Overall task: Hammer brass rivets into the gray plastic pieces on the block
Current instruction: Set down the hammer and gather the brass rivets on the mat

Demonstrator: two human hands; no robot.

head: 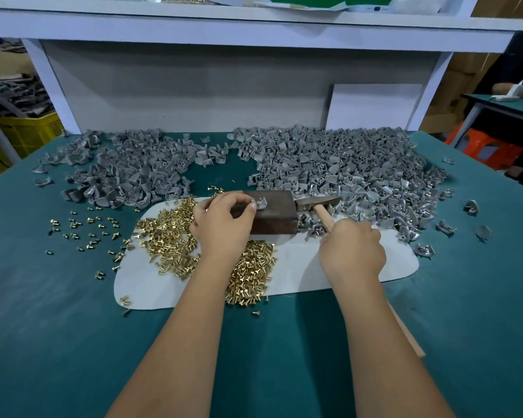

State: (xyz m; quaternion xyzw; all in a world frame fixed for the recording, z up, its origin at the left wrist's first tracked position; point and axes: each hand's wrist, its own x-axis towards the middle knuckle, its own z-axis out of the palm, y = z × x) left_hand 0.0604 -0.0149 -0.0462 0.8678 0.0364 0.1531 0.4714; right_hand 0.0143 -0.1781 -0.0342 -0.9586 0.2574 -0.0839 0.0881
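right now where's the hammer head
In the head view the hammer head lies just right of the dark block, at the near edge of the right-hand pile of gray pieces, its wooden handle gripped by the right hand.

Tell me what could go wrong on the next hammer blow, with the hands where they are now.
1. The left hand pinches the gray piece on the block, so a blow from the hammer could catch the fingertips.
2. The piece sits near the block's back edge; a glancing hit might flip it off.
3. The right hand grips the handle close to the head, which may weaken the strike.
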